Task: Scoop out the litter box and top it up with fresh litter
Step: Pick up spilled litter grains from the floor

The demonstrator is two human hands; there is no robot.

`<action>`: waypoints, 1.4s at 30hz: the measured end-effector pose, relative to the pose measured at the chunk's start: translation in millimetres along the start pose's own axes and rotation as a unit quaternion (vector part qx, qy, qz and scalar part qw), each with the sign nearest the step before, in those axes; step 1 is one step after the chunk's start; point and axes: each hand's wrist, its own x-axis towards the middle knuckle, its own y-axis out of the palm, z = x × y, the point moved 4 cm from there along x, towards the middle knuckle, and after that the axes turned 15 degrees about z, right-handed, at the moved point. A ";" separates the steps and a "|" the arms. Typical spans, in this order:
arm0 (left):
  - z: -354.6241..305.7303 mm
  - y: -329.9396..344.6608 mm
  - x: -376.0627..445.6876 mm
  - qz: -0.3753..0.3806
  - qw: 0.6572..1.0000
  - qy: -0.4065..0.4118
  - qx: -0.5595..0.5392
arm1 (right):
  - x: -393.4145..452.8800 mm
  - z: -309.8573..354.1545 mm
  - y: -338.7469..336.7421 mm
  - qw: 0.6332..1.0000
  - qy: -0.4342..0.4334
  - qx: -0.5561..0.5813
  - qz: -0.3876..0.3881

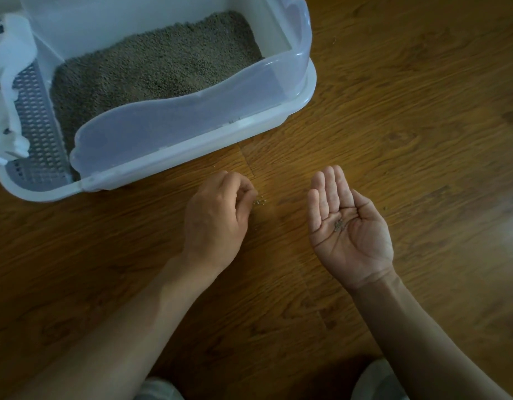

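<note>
The litter box [151, 90], filled with grey litter [154, 64], sat at the floor's [394, 96] far-left corner. The left hand [217, 215] pinched at stray granules [259, 201] beside it; the right hand [346, 223] lay flat-open, palm up, cupping collected grains [339, 225] as a tray.

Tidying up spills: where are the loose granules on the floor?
Head view: granules lie on the floor at the left hand's fingertips, just in front of the litter box.
</note>
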 end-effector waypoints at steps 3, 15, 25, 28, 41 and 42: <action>-42.4 -11.2 -15.4 -0.058 0.995 0.062 -0.060 | 4.0 -6.6 5.6 1.000 -0.010 -0.009 -0.004; -38.0 -17.8 -20.9 -0.075 0.992 0.080 -0.055 | 1.5 -10.0 14.7 0.998 0.039 -0.034 0.022; 16.4 -2.7 26.4 0.105 0.990 0.023 0.087 | -0.5 -4.2 10.7 0.999 0.035 -0.031 0.023; 14.4 0.0 30.3 0.141 0.983 0.041 0.107 | -1.5 -4.3 8.8 0.999 0.038 -0.028 0.026; -22.0 -14.1 8.9 0.035 0.996 0.077 0.005 | 2.2 -7.0 11.3 0.998 0.037 -0.035 0.026; -37.3 -17.8 0.3 0.002 0.996 0.089 -0.022 | 2.9 -7.9 12.2 0.998 0.035 -0.035 0.028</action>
